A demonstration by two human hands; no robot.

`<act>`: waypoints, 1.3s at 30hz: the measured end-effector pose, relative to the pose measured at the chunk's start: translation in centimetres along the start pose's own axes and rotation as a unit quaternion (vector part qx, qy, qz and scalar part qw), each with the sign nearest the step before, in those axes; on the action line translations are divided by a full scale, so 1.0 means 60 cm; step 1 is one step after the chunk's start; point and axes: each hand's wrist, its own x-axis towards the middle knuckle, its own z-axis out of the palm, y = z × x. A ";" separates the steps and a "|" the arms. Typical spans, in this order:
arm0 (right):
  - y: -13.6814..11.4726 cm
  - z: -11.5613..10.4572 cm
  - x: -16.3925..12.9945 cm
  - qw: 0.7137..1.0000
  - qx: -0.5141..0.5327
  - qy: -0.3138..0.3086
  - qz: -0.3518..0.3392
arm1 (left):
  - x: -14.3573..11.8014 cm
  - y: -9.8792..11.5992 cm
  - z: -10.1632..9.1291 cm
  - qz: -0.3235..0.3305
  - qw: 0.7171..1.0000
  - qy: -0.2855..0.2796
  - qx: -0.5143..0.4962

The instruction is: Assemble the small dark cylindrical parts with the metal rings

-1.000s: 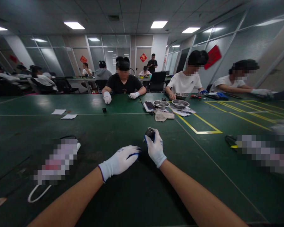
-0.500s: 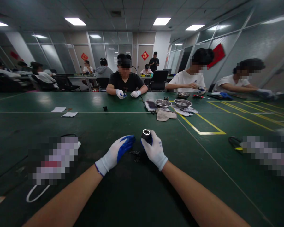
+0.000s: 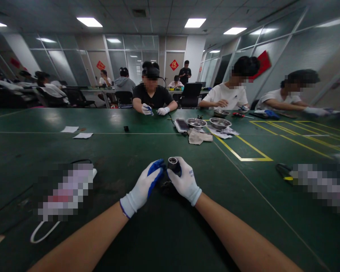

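Note:
My right hand (image 3: 184,180), in a white and blue work glove, grips a short dark cylindrical part with a pale ring at its open top (image 3: 172,161). The part stands roughly upright in my fingers, its lower end hidden by the hand. Just to its left is my left hand (image 3: 144,182), gloved alike, fingers stretched out and thumb apart, with nothing seen in it. Whether its fingertips touch the part I cannot tell. Small dark loose pieces (image 3: 166,184) lie on the green table (image 3: 136,234) between my hands, partly covered by them.
Blurred-out pale objects lie left (image 3: 68,192) and right (image 3: 323,185). Across the table are metal bowls (image 3: 220,123), a beige cloth (image 3: 200,136), white papers (image 3: 83,135) and a small black block (image 3: 126,129). Co-workers (image 3: 153,94) sit opposite, some wearing gloves.
My left hand has moved right, closer to the dark cylindrical part, and covers more of the small pieces. The part has shifted slightly left and its ring no longer glints brightly.

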 end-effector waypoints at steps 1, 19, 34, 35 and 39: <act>0.000 0.001 -0.001 1.000 -0.002 -0.011 -0.003 | 0.000 0.004 0.000 0.001 1.000 0.011 0.008; 0.040 -0.009 -0.002 0.957 -0.247 -0.140 0.053 | 0.002 0.021 -0.006 0.014 0.978 0.136 0.156; 0.044 0.007 -0.016 0.908 -0.358 -0.211 0.049 | 0.010 0.011 -0.009 -0.003 0.980 0.137 0.145; 0.044 0.006 -0.016 0.906 -0.362 -0.210 0.054 | 0.011 0.010 -0.010 -0.004 0.980 0.141 0.144; 0.044 -0.002 -0.011 0.897 -0.381 -0.213 0.070 | 0.014 0.006 -0.013 -0.006 0.980 0.143 0.139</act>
